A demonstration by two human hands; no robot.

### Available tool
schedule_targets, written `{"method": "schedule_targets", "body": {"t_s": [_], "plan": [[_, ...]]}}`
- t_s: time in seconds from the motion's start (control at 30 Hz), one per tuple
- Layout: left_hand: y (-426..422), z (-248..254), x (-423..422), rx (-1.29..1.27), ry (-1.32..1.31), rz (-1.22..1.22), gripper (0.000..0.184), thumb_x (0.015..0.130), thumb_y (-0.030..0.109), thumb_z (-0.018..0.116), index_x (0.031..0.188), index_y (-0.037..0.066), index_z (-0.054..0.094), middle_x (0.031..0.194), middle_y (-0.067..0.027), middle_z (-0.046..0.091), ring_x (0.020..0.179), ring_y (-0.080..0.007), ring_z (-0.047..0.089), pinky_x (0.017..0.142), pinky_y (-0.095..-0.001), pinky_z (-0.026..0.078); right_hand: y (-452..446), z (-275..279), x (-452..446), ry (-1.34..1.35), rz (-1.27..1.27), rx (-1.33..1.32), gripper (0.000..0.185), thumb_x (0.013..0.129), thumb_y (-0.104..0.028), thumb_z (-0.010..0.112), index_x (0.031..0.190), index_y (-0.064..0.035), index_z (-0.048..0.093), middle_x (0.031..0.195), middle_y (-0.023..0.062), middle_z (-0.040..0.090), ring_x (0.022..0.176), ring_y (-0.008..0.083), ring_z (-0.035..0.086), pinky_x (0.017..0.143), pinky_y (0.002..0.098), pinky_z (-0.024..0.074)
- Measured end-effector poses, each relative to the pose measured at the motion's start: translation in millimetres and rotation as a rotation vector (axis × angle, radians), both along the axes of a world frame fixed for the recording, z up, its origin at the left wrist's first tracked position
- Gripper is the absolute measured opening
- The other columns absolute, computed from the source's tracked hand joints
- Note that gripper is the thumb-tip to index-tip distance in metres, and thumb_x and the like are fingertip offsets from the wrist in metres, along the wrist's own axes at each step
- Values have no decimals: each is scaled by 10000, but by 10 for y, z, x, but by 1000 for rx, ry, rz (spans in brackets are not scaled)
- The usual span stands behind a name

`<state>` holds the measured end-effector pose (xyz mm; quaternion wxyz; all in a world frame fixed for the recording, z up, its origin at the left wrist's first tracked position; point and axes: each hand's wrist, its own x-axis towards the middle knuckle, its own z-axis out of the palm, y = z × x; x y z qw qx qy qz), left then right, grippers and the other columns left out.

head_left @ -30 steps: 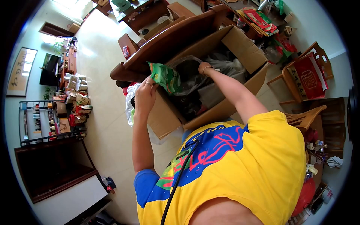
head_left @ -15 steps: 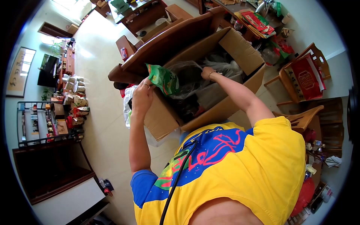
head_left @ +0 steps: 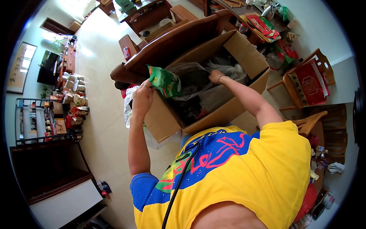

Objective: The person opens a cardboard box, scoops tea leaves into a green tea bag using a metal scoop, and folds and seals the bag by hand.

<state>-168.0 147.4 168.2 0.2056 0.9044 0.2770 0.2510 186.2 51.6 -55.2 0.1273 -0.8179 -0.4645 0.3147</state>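
My left hand (head_left: 142,100) is closed on the edge of a green plastic packet (head_left: 166,82), which hangs over the near-left part of an open cardboard box (head_left: 162,118). Over the box's middle, my right hand (head_left: 216,76) pinches the edge of a clear plastic bag (head_left: 192,76). The bag stretches between the packet and my right hand. Inside the box lie more clear plastic and dark things that I cannot make out.
A wooden bench back (head_left: 171,47) stands right behind the box. To the right is a wooden chair with a red bag (head_left: 313,82) on it. Packages (head_left: 76,99) are piled at the left, near a black metal rack (head_left: 42,120).
My right hand has moved slightly right, drawing the edge of the clear bag with it. My left hand and the green packet have shifted a little left.
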Motion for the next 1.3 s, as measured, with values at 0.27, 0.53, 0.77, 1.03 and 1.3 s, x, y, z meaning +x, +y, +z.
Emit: {"method": "schedule_targets", "body": {"t_s": [0.27, 0.53, 0.77, 1.03, 1.3], "plan": [[-9, 44, 35, -10, 48, 14, 172, 861, -6, 616, 1031, 21, 624, 1008, -171, 671, 834, -335, 677, 710, -365, 531, -172, 648, 112, 71, 77, -18, 348, 846, -243, 552, 884, 80, 676, 949, 287, 661, 945, 405, 640, 814, 451, 493], [85, 167, 277, 17, 39, -77, 162, 816, 10, 636, 973, 9, 597, 980, -181, 653, 922, -386, 627, 781, -441, 504, -282, 1684, 497, 249, 184, 189, 321, 799, -214, 525, 602, 35, 574, 554, 122, 565, 527, 179, 551, 540, 381, 438], [212, 304, 664, 71, 178, -141, 147, 809, 46, 644, 924, 1, 565, 942, -196, 633, 927, -403, 611, 782, -470, 483, -201, 2660, 737, 164, 231, 264, 387, 882, -225, 505, 587, 20, 564, 563, 86, 590, 520, 152, 545, 533, 338, 450], [155, 315, 979, 185, 217, -211, 126, 825, 75, 650, 900, -8, 592, 914, -196, 643, 900, -379, 639, 779, -463, 510, 13, 3148, 449, -75, 368, 218, 388, 855, -225, 505, 591, 45, 596, 558, 147, 590, 530, 235, 583, 586, 381, 479], [39, 225, 884, 144, 253, -190, 156, 831, 93, 653, 958, 14, 607, 965, -193, 649, 912, -390, 635, 803, -472, 503, 132, 3118, 270, -352, 446, 142, 377, 843, -250, 517, 682, 64, 651, 698, 239, 648, 688, 365, 644, 705, 449, 512]]}}
